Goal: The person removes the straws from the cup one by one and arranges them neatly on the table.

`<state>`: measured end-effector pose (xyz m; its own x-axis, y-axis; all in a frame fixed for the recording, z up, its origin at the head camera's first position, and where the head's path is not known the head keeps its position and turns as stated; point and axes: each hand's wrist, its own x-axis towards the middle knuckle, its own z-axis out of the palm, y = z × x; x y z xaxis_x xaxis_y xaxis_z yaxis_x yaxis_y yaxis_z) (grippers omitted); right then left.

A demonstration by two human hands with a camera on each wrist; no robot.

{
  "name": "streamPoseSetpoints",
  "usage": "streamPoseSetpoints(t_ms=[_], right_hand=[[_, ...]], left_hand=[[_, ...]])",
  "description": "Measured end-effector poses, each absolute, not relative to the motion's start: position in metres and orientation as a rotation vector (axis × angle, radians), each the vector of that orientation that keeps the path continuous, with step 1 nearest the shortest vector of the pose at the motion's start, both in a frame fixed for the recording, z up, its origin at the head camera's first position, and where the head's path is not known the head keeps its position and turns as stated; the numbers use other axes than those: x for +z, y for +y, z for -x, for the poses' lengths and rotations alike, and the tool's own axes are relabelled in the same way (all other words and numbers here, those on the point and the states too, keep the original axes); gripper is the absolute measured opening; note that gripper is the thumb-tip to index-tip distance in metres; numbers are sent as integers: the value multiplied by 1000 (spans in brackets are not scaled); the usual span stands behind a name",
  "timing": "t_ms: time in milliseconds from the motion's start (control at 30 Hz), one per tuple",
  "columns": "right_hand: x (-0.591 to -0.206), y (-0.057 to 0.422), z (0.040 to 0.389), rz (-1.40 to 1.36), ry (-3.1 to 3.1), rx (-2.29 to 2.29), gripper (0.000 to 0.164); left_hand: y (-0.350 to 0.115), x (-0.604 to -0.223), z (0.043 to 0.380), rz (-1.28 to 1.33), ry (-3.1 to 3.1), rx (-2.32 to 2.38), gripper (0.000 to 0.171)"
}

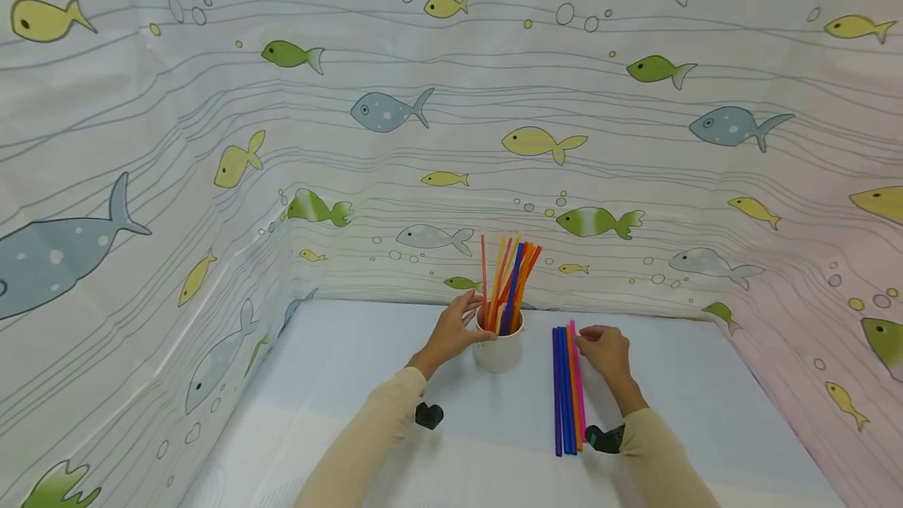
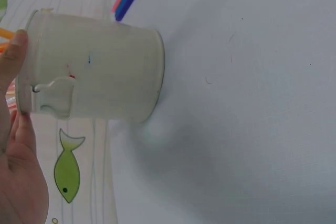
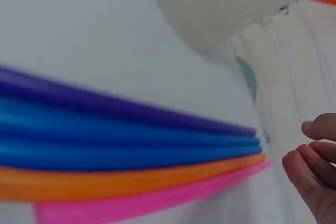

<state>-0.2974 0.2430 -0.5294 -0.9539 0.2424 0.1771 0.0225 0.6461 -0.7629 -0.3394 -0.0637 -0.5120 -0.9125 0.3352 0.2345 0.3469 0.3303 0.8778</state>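
A white cup [image 1: 498, 354] stands on the table, holding several straws [image 1: 520, 281] in orange, red, yellow and blue. My left hand [image 1: 453, 329] holds the cup at its rim, thumb on the near side; in the left wrist view the other fingers pass behind the rim. To the right of the cup, a row of straws lies side by side: a purple straw [image 1: 556, 394], two blue ones [image 3: 131, 145], an orange straw [image 3: 105, 182] and a pink straw [image 3: 157, 198]. My right hand [image 1: 605, 351] is beside the row's far end, its bent fingers holding nothing.
A pale cloth covers the table [image 1: 339, 429]. Fish-patterned sheeting [image 1: 480, 100] rises behind the table and along both sides. The cup stands near the table's far edge.
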Motion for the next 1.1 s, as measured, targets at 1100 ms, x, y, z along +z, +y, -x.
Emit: streamPoseSetpoints(t_ms=[1100], right_hand=[[-480,149,339,-19,-2348,1422,26]], left_hand=[[-65,-514,342,676,-2534,-1714,102]])
